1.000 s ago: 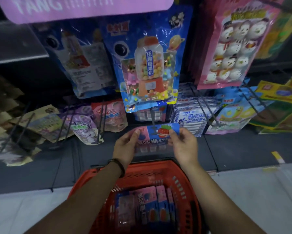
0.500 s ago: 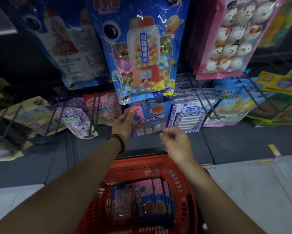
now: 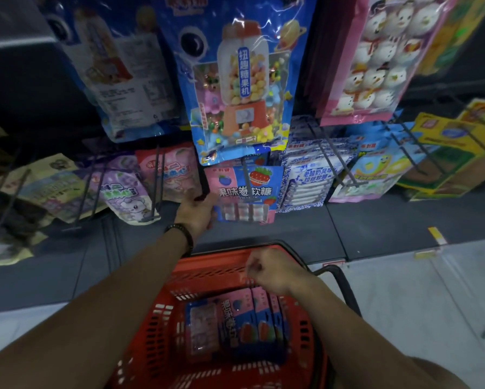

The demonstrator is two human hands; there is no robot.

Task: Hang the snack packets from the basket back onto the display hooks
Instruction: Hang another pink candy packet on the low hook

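Hanging on a display hook (image 3: 244,171) just under the big blue candy-machine bag (image 3: 240,80), the pink-and-blue snack packet (image 3: 247,192) sits in the lower row of the rack. The left hand (image 3: 197,211) reaches up to the packet's left edge, its fingers (image 3: 212,217) curled around the lower left corner and grasping it. A dark beaded bracelet (image 3: 183,234) circles that wrist. The right hand (image 3: 275,269) hovers over the far rim of the red basket (image 3: 157,332), fingers loosely clenched, with nothing visible in them. More packets (image 3: 244,321) of the same kind lie flat in the basket. White-and-blue packets (image 3: 308,181) hang just right of the held one; a pink packet (image 3: 174,175) hangs just left.
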